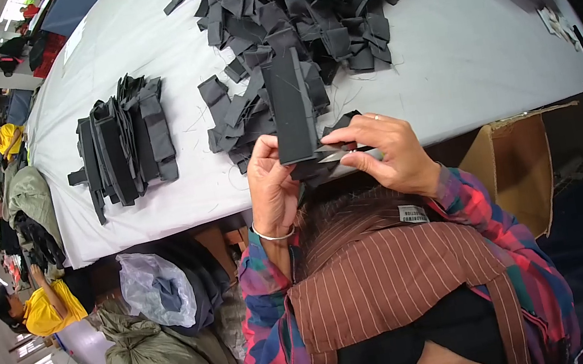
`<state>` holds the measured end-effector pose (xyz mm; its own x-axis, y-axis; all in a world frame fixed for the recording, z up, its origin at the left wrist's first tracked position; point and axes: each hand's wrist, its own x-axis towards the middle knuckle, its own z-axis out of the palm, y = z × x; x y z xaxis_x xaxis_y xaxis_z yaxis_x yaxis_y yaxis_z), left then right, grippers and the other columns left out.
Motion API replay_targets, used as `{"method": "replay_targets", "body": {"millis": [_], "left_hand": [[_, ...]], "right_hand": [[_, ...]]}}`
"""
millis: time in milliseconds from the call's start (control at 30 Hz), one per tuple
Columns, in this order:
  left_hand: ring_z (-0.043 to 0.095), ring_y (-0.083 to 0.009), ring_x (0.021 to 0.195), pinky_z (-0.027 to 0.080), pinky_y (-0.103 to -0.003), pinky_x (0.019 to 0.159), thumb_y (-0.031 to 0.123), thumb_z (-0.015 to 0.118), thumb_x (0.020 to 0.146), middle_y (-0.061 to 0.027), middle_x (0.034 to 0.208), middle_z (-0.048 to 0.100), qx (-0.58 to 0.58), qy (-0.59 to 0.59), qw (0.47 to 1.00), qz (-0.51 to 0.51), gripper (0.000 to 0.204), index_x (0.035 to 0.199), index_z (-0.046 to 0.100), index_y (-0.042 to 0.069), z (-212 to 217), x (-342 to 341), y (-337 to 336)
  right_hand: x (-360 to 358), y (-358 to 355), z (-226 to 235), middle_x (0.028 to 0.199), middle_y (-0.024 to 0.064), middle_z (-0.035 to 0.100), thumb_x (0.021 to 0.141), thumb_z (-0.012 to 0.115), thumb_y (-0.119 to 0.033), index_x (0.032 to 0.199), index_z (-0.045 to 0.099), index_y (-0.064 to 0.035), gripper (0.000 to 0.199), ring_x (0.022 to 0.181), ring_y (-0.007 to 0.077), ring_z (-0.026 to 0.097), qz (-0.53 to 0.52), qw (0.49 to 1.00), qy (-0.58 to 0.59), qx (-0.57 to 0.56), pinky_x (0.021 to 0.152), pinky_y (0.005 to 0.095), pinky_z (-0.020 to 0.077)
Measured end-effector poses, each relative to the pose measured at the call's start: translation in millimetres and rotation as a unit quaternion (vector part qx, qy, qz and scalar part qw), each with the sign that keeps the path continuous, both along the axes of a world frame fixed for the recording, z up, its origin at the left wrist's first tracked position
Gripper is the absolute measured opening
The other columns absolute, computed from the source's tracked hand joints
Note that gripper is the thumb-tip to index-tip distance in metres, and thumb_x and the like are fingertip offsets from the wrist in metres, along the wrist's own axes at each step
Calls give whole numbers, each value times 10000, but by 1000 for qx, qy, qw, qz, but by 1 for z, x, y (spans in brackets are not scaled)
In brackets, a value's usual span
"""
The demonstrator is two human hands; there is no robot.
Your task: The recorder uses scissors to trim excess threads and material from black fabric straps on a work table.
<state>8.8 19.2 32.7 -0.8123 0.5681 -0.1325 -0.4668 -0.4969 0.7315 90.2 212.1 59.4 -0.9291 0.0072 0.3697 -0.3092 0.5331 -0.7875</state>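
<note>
Between the thumb and fingers of my left hand [271, 189] is the lower end of a dark grey fabric strip [288, 110], a flat band standing away from me over the table's near edge. My right hand [390, 155] is closed around small metal thread snips [334, 154], whose pointed blades reach toward the strip's lower corner. A bit of dark cloth shows behind the right fingers. Just beyond both hands lies a large loose heap of similar dark strips [267, 29]. Left of it sits a neater stack of strips [121, 144].
White cloth covers the table [456, 64], with loose threads on it. An open cardboard box [514, 169] stands below the edge at right. At left are a clear plastic bag [156, 287] and a green cloth bundle [160, 363]. People in yellow shirts [56, 307] are farther left.
</note>
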Motion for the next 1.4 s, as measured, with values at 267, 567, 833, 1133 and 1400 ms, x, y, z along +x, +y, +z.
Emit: {"method": "replay_targets", "body": {"millis": [267, 567, 833, 1133, 1400], "left_hand": [[574, -79, 842, 467, -214, 787, -57, 613, 834, -15, 913, 570, -31, 21, 998, 53, 190, 929, 495, 56, 8, 5, 10], [534, -53, 803, 431, -189, 733, -72, 603, 834, 2, 887, 549, -47, 43, 997, 43, 177, 905, 500, 53, 12, 6, 25], [519, -51, 781, 412, -177, 698, -85, 585, 830, 0, 893, 546, -43, 54, 996, 48, 182, 901, 493, 55, 14, 8, 24], [479, -70, 765, 401, -196, 707, -83, 568, 841, -10, 860, 496, -85, 305, 929, 190, 191, 905, 451, 54, 42, 16, 10], [613, -116, 889, 517, -253, 789, 20, 573, 897, -31, 999, 626, -23, 65, 988, 139, 103, 993, 558, 55, 9, 16, 4]], "right_hand": [[9, 2, 0, 715, 47, 605, 730, 734, -118, 924, 697, -77, 201, 610, 220, 529, -22, 997, 59, 34, 575, 320, 408], [9, -10, 3, 684, 5, 566, 709, 752, -179, 848, 672, -108, 176, 563, 201, 473, -76, 983, 116, 124, 538, 326, 351], [8, -9, 4, 691, -15, 589, 708, 754, -179, 828, 663, -114, 163, 553, 198, 467, -68, 980, 130, 137, 534, 322, 339], [13, 8, 5, 859, 72, 667, 843, 661, -60, 960, 656, 4, 133, 785, 131, 615, 6, 971, -49, -234, 733, 256, 478], [7, -6, -11, 835, 45, 646, 873, 649, -97, 990, 650, 21, 167, 794, 101, 595, 18, 960, -103, -261, 747, 250, 473]]}}
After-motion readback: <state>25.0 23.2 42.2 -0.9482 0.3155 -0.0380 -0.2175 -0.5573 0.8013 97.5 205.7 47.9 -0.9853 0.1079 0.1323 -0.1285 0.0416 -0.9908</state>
